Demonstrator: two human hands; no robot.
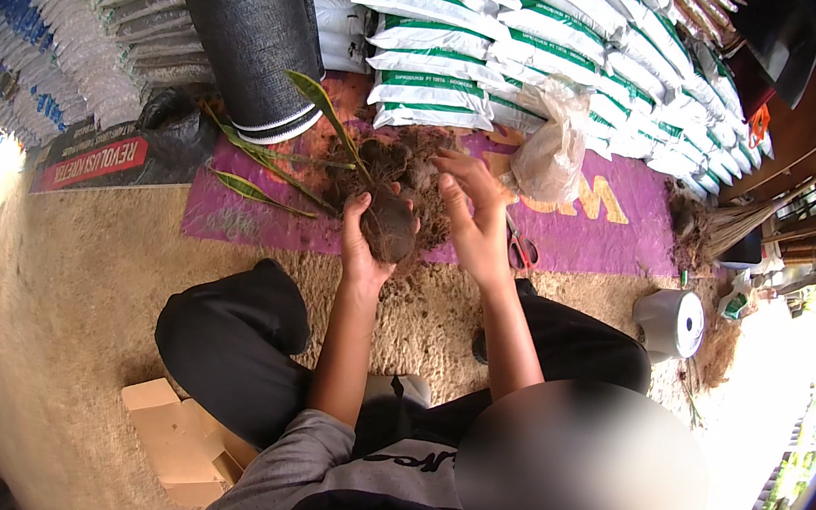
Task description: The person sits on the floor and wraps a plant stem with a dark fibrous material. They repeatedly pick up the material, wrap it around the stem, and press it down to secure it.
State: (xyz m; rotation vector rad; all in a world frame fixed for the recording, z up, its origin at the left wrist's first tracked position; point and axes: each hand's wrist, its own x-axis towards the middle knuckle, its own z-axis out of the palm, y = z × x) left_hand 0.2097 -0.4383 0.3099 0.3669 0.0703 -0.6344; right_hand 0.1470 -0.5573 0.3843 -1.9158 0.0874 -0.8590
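Observation:
My left hand (364,248) is closed round a dark, rounded root ball (392,230) with stringy fibres on its surface. A green, yellow-edged snake plant leaf (322,107) slants down to the top of it; whether the two join is hidden. To its right, my right hand (476,212) is raised with the fingers apart and nothing visible in them. Behind both hands lies a heap of brown soil and root fibres (420,153). More snake plant leaves (256,189) stretch leftward from the heap. Red-handled scissors (523,254) lie just right of my right wrist.
A purple banner (631,242) covers the ground under the heap. Stacked white-and-green sacks (437,62) stand behind, with a dark roll of netting (243,25) leaning left. A clear plastic bag (549,150), a white-and-grey roll (670,323) and flattened cardboard (174,435) lie around me.

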